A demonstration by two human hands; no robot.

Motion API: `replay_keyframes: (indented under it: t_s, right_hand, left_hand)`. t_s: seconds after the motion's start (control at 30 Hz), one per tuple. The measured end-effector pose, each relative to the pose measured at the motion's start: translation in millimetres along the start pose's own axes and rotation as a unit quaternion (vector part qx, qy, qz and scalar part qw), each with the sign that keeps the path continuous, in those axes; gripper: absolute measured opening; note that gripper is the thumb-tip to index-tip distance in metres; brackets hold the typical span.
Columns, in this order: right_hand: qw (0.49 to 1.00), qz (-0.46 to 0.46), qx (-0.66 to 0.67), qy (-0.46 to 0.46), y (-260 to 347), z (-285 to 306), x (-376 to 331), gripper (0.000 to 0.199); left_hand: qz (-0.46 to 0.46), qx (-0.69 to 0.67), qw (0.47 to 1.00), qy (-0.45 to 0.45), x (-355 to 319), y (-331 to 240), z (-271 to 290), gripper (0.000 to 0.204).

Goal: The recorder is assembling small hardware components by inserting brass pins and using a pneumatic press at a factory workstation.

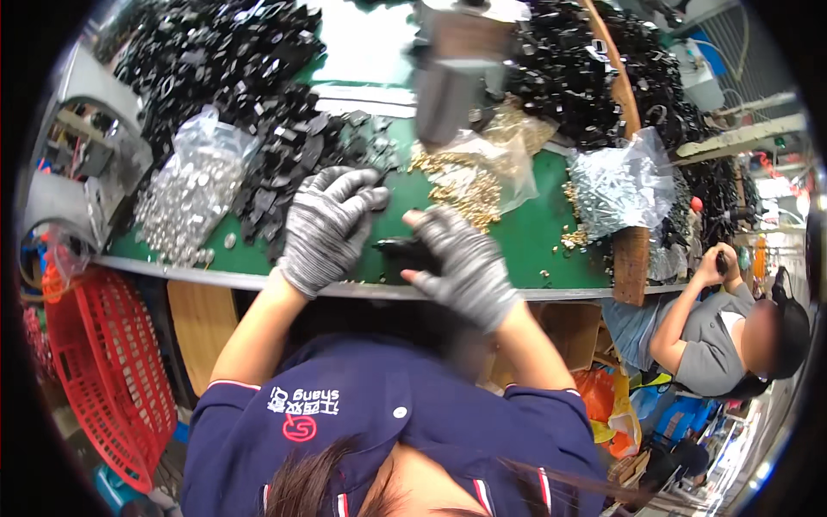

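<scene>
Nearest, a dark blue shirt [379, 379] is being pressed close to the metal-edged green tabletop [556, 185]. Just beyond that edge, the right hand [457, 263], gloved in grey knit with bare tips, is being held with thumb and forefinger well apart; whether the other fingers are gripping anything cannot be told. In that gap, low over the front of the tabletop, a small black piece [400, 247] is being framed; contact is being hidden by the glove.

The piece is probably going to be felt as light and stiff, slippery on its glossy faces and prone to scratching; a pinch across its long sides, with the bare fingertips, would be suiting it best. It is being seen as narrow, dark and shiny, its exact outline being blurred.

To the left, the left hand [332, 226] is being kept half curled beside a spread of black pieces [289, 168]; whether something is being held under it cannot be told. Farther out, clear studs [185, 207], small gold parts [469, 194] and silvery screws [612, 194] are being contained partly by plastic bags. Farthest, a larger black heap [215, 65] is being piled up behind.
</scene>
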State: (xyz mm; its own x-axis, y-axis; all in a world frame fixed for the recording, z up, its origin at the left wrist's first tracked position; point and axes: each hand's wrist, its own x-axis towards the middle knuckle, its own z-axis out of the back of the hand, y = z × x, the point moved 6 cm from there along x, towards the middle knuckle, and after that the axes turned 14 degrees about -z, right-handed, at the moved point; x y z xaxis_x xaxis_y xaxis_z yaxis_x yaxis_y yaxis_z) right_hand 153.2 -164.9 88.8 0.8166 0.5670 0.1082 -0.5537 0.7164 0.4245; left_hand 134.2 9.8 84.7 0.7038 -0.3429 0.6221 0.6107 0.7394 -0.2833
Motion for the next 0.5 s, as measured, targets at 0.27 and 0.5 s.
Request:
replay_keyframes:
  t_s: [0.27,0.5]
  right_hand:
    - [0.974,-0.127,0.144,-0.120,-69.0,92.3,54.7,0.046]
    - [0.891,-0.206,-0.092,-0.393,-173.3,204.6,188.3,0.041]
  left_hand:
    - [0.022,0.113,0.929,0.352,6.6,24.7,-39.1,0.024]
    - [0.029,-0.038,0.986,0.162,26.3,33.0,-24.8,0.035]
